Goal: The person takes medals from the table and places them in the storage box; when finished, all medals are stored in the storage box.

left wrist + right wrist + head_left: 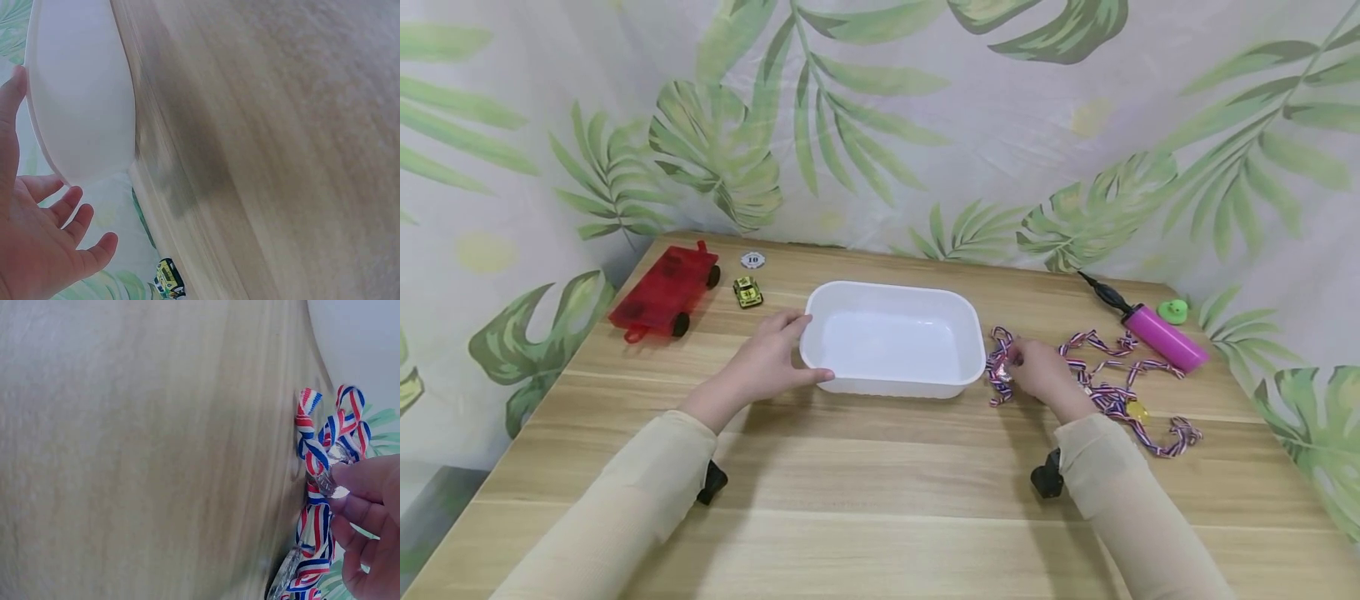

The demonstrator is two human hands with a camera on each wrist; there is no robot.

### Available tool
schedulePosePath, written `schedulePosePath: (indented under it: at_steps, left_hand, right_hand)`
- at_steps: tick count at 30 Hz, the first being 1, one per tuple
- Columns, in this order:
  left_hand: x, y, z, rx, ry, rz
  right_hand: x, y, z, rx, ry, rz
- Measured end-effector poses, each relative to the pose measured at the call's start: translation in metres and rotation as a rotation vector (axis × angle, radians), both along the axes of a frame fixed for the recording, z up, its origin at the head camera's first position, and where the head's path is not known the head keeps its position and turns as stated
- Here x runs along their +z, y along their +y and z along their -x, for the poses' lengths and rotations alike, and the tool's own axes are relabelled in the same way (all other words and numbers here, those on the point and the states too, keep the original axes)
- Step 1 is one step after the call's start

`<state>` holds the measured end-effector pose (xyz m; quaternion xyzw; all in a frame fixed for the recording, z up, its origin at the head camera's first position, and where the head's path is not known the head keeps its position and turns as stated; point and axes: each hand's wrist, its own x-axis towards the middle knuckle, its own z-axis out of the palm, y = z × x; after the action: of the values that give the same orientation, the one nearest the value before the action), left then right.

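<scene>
A white plastic basin stands upright on the table with nothing inside. My left hand spans its left end, thumb and index fingertip touching the rim; the other fingers are spread and loose in the left wrist view. Just right of the basin, my right hand pinches a silver medal between thumb and fingers. Its red, white and blue ribbon lies knotted beside the basin wall. More striped ribbons are strewn to the right, with a gold medal among them.
At the back left are a red toy cart, a small yellow toy car and a round chip marked 10. A pink hand pump and a green rubber duck sit at the back right. A leaf-patterned curtain hangs behind.
</scene>
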<state>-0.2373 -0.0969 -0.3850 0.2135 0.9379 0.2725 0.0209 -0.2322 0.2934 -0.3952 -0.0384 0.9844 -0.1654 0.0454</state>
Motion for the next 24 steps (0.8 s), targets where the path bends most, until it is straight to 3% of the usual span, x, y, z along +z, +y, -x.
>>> schedulePosePath:
  at_steps: [12, 24]
  left_hand:
    - [0.0, 0.0, 0.001, 0.004, -0.011, 0.019]
    - [-0.002, 0.0, -0.001, 0.001, 0.024, 0.009]
  right_hand:
    - [0.014, 0.012, -0.003, -0.017, 0.086, 0.249]
    - [0.062, 0.015, -0.02, -0.061, 0.142, 0.4]
